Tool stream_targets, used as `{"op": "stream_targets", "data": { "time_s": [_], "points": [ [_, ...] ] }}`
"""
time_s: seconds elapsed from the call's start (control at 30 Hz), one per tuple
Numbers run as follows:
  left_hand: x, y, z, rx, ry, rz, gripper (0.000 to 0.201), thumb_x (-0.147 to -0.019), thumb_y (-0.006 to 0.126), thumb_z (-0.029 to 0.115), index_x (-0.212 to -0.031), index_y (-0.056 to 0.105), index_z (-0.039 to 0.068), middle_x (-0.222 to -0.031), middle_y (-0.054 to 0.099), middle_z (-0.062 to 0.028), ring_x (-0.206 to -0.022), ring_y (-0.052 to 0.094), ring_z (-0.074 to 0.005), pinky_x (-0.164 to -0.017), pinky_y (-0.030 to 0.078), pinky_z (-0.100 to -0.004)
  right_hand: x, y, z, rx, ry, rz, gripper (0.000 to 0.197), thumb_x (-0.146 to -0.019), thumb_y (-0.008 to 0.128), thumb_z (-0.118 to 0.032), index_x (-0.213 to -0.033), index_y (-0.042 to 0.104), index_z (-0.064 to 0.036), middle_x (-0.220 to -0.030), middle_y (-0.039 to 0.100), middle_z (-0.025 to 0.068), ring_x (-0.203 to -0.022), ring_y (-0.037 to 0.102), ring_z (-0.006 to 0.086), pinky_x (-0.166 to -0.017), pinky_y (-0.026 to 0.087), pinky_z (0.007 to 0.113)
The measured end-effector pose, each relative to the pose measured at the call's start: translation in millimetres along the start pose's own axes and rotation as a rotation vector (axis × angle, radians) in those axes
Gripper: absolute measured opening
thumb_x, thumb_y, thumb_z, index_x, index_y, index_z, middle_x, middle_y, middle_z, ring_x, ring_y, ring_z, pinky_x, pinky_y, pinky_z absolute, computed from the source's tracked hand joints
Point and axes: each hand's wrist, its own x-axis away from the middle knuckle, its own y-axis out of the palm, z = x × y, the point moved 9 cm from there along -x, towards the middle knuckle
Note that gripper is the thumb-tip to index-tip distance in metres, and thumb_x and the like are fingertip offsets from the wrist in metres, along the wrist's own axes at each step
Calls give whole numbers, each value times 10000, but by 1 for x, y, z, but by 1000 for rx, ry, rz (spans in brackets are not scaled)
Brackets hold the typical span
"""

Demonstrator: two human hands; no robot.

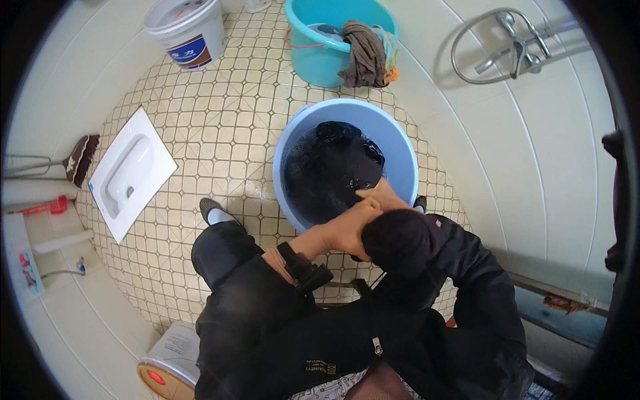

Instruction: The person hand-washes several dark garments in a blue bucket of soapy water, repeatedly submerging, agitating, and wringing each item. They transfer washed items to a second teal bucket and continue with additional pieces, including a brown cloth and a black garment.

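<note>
Now we bring both hands together at the near rim of the blue basin: our left hand grips the right hand, whose sleeve it seems to push back. Dark wet laundry lies soaking straight ahead, just beyond the right hand.

The right hand is mostly hidden behind the left hand and a dark sleeve; the dark laundry blurs under water; the white bucket is cut off at the top edge.
</note>
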Motion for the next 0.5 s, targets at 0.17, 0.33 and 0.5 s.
{"op": "stream_targets", "data": {
  "time_s": [0.17,0.33,0.5],
  "points": [
    [8,-1,-17,411,-252,74,843,-476,956,254,-1173,557,-2,-1179,588,-110,-1235,469,-188,-1072,352,-354,16,-40,42,171,95,421,260,-887,607,-15,-1144,592,26,-1029,656,101,-944,624,174,-752,511,315],
    [22,-16,-34,1077,23,464,830,-615,898,177,-1307,477,0,-1198,601,-90,-1139,566,-201,-1024,426,-341,42,-2,18,-102,58,525,324,-875,636,-17,-1192,579,25,-1104,645,117,-971,617,171,-779,515,309],
    [33,-45,-63,684,-225,624,308,-975,512,266,-1177,539,35,-1061,592,-61,-1027,572,-181,-885,475,-307,30,31,-13,-28,-61,542,470,-823,592,57,-1282,514,-6,-1193,615,67,-1041,592,167,-861,486,273]
  ]
}}
